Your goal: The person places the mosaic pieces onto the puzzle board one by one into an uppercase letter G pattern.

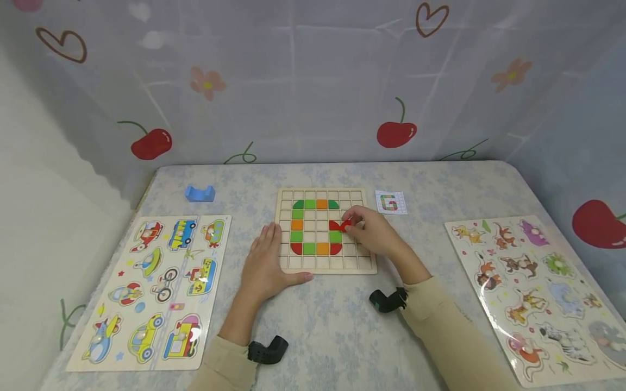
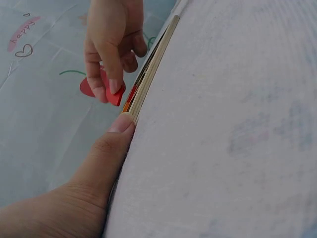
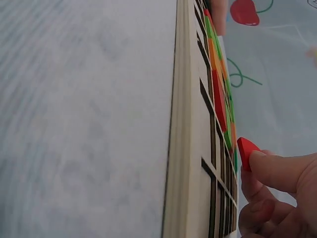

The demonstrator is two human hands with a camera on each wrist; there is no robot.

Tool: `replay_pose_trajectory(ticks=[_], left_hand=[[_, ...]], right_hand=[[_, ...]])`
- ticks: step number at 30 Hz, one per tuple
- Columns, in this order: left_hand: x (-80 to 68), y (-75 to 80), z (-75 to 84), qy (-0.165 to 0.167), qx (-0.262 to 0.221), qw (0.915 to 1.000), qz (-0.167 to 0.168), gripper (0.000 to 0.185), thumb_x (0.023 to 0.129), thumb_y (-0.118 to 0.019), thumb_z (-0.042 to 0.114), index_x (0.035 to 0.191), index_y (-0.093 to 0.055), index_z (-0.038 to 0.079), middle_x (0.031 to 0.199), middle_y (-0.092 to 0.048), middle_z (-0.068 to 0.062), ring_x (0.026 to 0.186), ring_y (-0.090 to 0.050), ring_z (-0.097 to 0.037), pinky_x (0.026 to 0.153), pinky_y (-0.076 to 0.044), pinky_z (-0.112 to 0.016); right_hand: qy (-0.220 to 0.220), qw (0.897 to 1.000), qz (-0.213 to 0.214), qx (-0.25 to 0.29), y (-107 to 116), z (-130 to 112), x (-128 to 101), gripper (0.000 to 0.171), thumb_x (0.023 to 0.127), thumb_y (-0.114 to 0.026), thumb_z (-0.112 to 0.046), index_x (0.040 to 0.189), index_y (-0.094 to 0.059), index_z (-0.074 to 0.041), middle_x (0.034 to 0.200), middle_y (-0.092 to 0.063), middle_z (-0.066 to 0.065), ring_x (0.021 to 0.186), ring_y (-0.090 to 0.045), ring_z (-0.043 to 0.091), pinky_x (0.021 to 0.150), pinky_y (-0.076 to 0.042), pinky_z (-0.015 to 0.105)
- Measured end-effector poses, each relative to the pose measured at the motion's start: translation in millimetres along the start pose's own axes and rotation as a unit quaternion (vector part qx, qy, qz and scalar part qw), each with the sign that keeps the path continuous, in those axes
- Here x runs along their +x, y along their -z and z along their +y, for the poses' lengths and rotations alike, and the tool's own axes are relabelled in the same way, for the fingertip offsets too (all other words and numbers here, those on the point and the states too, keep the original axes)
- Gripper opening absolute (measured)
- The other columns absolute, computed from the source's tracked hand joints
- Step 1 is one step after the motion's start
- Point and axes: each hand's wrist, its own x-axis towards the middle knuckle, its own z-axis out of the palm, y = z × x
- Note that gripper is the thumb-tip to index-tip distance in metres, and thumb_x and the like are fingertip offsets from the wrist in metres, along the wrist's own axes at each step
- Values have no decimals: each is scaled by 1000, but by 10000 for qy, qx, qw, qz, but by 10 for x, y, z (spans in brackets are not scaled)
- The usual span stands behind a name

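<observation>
A wooden grid board [image 1: 359, 263] lies in the middle of the table, with green, orange and red pieces set in its cells in an incomplete ring. My right hand [image 1: 371, 231] pinches a small red piece [image 3: 245, 152] with a curved edge between thumb and forefinger, over the ring's right side. Just above a green square [image 1: 335, 237], the red overlaps the board in the head view. My left hand [image 1: 266, 266] rests at the board's left side, fingers straight along that edge. Its thumb [image 2: 106, 153] lies against the front edge.
A small pattern card [image 1: 390, 202] lies right of the board, showing a similar coloured shape. A vehicle puzzle [image 1: 146, 293] lies at the left, an animal puzzle [image 1: 533, 293] at the right. A blue plastic holder [image 1: 200, 194] stands at the back left. Behind the table hangs a printed curtain [image 1: 313, 81].
</observation>
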Motion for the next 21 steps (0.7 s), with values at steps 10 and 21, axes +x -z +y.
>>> replay_pose_trajectory(ticks=[10,21], left_hand=[[-7,-9,27,8,6,10000,-33,137,63,-75,78,159,-12,5,168,-10,-10,156,-7,-26,127,-12,-46],[0,-23,29,-4,106,9999,-65,136,63,-74,79,159,-12,5,168,-11,-10,156,-8,-27,127,-12,-46]], right_hand=[[89,9990,-22,-427,-231,-209,152,16,97,-64,-18,113,-66,-17,95,-62,1,90,-56,21,80,-50,34],[244,9936,168,-1086,-321,-217,222,14,96,-66,-23,109,-71,-19,110,-59,3,90,-58,21,78,-53,33]])
